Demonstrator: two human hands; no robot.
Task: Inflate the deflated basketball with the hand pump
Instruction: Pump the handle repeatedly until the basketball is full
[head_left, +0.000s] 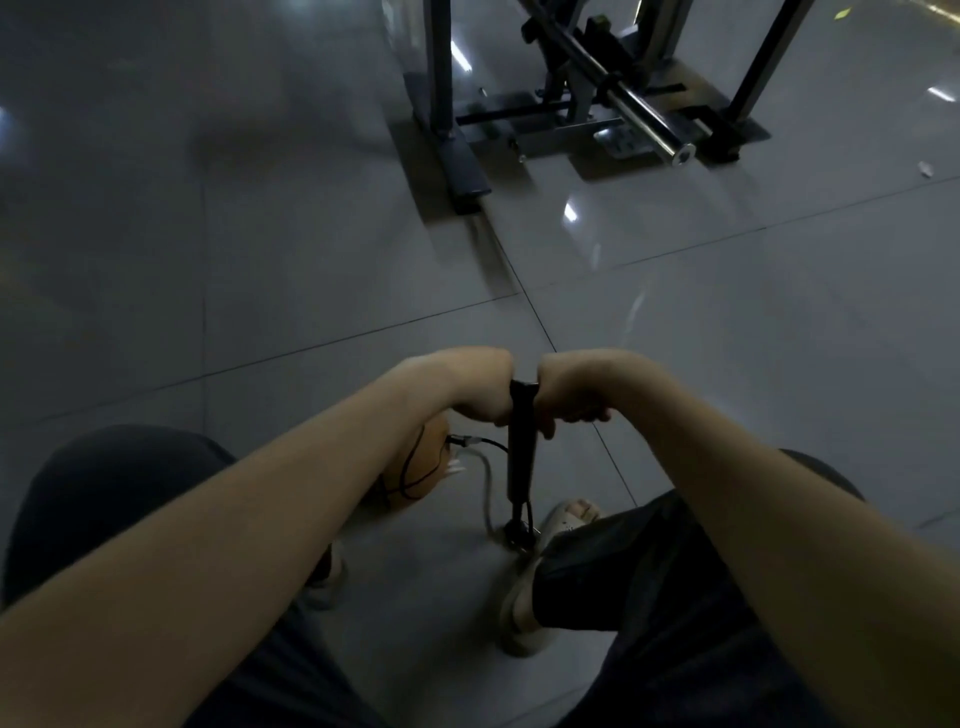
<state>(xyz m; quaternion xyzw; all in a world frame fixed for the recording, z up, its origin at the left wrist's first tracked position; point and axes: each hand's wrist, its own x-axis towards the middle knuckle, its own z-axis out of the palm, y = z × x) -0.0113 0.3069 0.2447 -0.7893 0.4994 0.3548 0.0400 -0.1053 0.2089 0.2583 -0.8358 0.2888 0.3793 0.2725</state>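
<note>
While left hand (467, 387) and right hand (569, 389) clench pump handle (523, 388) — basketball (415, 467) lies beside.

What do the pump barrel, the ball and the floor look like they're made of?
Pump barrel: dark, smooth, plastic or painted metal; dim light leaves it open.
Basketball: matte orange, likely rubber, with black seam lines.
Floor: glossy grey tile, judging by grout lines and reflections.

Bare forearms (260, 519), dark trousers (649, 561) with slight sheen on right leg, pale open-toe sandal (519, 613) on right foot, pale left shoe (330, 577) mostly hidden
</note>
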